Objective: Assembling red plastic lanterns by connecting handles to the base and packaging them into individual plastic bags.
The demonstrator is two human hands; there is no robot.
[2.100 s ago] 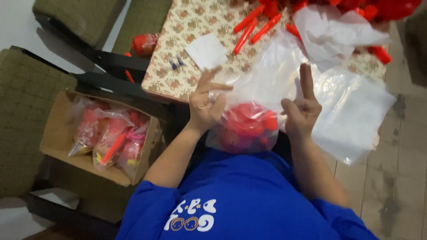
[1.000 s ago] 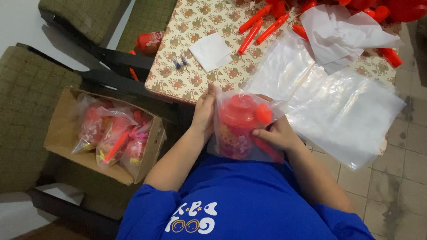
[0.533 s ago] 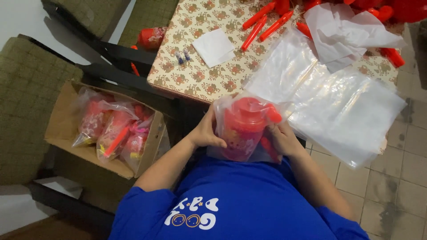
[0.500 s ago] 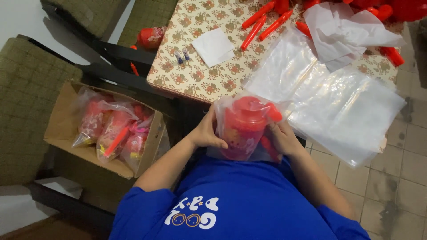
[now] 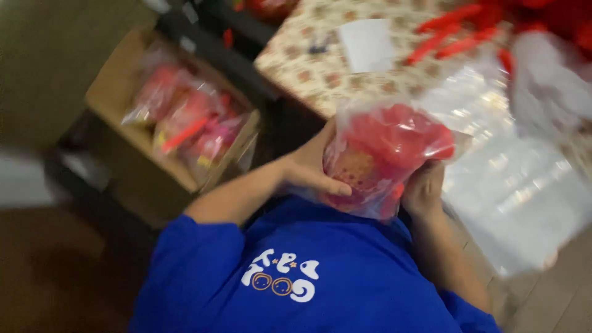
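Bagged red cup [image 5: 385, 157] sits between both of my hands, held close in front of my blue shirt [image 5: 308, 277]. My left hand [image 5: 311, 172] is curled around the near side of the clear bag, thumb laid across the plastic and fingers wrapped behind it. My right hand [image 5: 424, 188] closes on the opposite lower corner, cupped under the bag's bottom edge. The frame is blurred, so I cannot tell exactly how the fingers on that side are placed.

I judge the load to be light: a hollow, stiff plastic cup inside a thin, soft film. The film looks slick and will likely slide over the cup, so I would grip through the plastic onto the cup's rigid body rather than pinching loose bag alone. Nothing here looks fragile.

Just beyond my right hand lies a stack of clear plastic bags [image 5: 512, 185], spread flat. Outward from my left hand stands a cardboard box [image 5: 123, 132] with several filled red bags [image 5: 185, 117] in it. Farther past both hands is a table with a patterned cloth [image 5: 308, 68], carrying a white paper [image 5: 370, 43] and loose red pieces [image 5: 450, 34] at its far end.
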